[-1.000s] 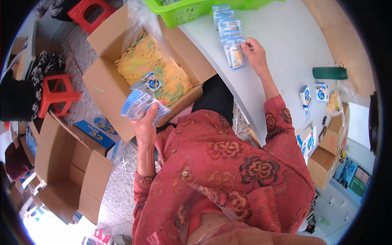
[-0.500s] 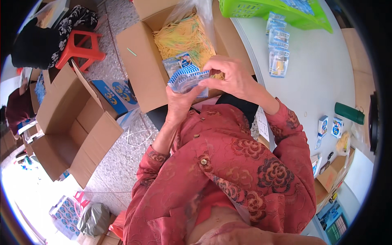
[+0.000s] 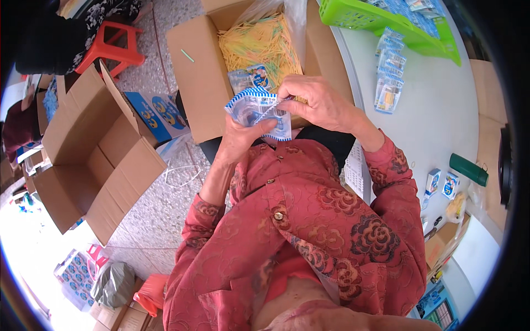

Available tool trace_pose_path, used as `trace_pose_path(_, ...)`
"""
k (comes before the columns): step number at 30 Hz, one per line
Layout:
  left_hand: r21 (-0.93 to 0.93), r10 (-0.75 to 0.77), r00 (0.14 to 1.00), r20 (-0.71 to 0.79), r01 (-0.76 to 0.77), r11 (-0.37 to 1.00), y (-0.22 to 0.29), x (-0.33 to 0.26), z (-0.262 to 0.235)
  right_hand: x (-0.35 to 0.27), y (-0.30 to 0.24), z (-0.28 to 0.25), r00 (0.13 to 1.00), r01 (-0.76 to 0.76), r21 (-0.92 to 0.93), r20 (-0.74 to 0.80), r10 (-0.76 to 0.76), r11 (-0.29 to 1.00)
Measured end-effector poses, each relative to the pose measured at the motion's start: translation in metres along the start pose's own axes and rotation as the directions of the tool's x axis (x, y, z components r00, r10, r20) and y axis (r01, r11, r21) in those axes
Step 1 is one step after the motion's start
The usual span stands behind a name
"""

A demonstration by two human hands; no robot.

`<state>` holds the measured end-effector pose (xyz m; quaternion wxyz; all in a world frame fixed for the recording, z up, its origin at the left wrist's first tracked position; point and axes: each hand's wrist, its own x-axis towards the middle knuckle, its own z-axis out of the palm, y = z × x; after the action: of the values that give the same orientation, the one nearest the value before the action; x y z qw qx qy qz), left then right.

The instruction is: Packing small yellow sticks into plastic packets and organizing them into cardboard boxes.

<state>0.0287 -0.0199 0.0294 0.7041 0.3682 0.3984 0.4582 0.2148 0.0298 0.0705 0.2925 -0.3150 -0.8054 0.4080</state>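
Both hands have fingers gripping blue-striped packets, the left's mostly hidden underneath.

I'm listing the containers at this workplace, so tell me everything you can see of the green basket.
The green basket looks like plastic, bright green, with small openings through its wall. It stands upright on the white table, partly cut off by the upper edge. Blue-and-white packets lie inside. Beside it is a row of overlapping packets; whether they touch it is unclear. No hand touches it.
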Motion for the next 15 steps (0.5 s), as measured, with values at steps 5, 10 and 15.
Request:
trace_pose_path(5,0.059,0.028,0.997,-0.068,-0.024,0.998,0.002,-0.001,0.002,0.0,-0.001,0.001,0.999,-0.038,0.023,-0.007,0.039,0.999)
trace_pose_path(10,0.14,0.053,0.994,-0.096,-0.04,0.989,0.001,-0.001,0.008,0.001,-0.007,-0.004,0.988,-0.136,-0.057,0.067,0.14,0.989)
trace_pose_path(15,0.061,0.029,0.996,-0.088,-0.024,0.998,0.006,-0.004,0.012,-0.002,0.002,0.0,0.999,-0.018,-0.053,-0.041,0.016,0.998)
